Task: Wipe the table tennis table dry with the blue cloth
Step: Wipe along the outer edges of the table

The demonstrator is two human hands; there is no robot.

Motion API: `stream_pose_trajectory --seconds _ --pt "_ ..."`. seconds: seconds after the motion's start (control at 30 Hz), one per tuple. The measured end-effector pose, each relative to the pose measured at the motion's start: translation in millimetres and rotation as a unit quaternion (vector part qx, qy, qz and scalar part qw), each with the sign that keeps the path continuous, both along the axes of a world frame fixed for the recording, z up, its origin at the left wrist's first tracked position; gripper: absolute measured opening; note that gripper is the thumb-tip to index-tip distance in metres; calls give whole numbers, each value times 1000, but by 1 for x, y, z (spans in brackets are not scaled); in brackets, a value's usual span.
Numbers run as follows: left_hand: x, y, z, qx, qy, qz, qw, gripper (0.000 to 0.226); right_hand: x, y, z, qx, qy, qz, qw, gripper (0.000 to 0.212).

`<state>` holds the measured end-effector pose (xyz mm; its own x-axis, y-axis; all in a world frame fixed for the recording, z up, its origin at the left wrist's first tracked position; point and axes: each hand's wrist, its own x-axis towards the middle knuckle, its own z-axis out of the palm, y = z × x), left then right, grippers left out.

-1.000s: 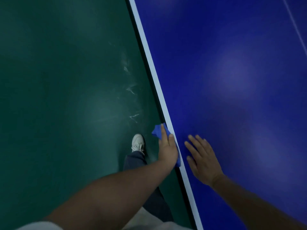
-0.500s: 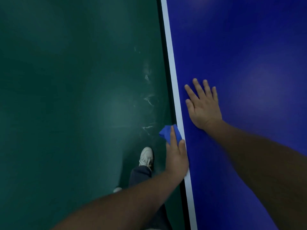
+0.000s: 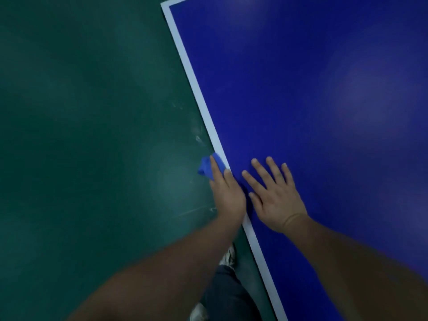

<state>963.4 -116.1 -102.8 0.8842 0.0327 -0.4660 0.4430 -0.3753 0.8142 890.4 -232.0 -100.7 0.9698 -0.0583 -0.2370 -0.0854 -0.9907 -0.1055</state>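
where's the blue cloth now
Head view, centre: the blue cloth is held by the left hand against the white edge of the table tennis table, beside the flat right hand.

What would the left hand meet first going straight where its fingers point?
Nothing visible. The left hand, gripping the crumpled blue cloth, points along the white edge stripe of the blue table tennis table; that looks free up to the far corner.
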Motion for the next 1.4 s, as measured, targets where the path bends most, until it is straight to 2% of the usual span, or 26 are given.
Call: stream_pose_trajectory --seconds 0.1,0.2,0.43,0.7,0.8,0.87,0.93,1.07,1.23,1.4 --pt "-26 -1 4 35 33 3 999 50 1 -1 1 9 -8 0 1000 56" --pt "0 -10 6 48 16 10 999 50 2 -1 1 15 -3 0 1000 56" --pt "92 -13 -7 -18 -13 11 1000 47 3 -1 2 -1 2 -3 1000 55" --pt "16 5 3 -64 36 -22 997 53 6 -4 6 -12 13 1 1000 56" --pt "48 3 10 -74 58 -25 995 53 3 3 13 -20 46 3 999 57" --pt "83 -2 10 -77 59 -25 995 53 11 -1 20 -10 29 7 1000 54" --pt "119 -5 9 -87 68 -15 994 54 45 -7 29 20 -13 23 999 49" --pt "177 -9 4 -102 53 -22 993 55 177 -24 30 42 -72 41 996 48" --pt "227 -14 1 -105 55 -33 992 54 322 -43 22 31 -57 11 998 53" --pt "298 -19 2 -101 43 -33 993 53 381 -38 9 17 -27 3 999 58"
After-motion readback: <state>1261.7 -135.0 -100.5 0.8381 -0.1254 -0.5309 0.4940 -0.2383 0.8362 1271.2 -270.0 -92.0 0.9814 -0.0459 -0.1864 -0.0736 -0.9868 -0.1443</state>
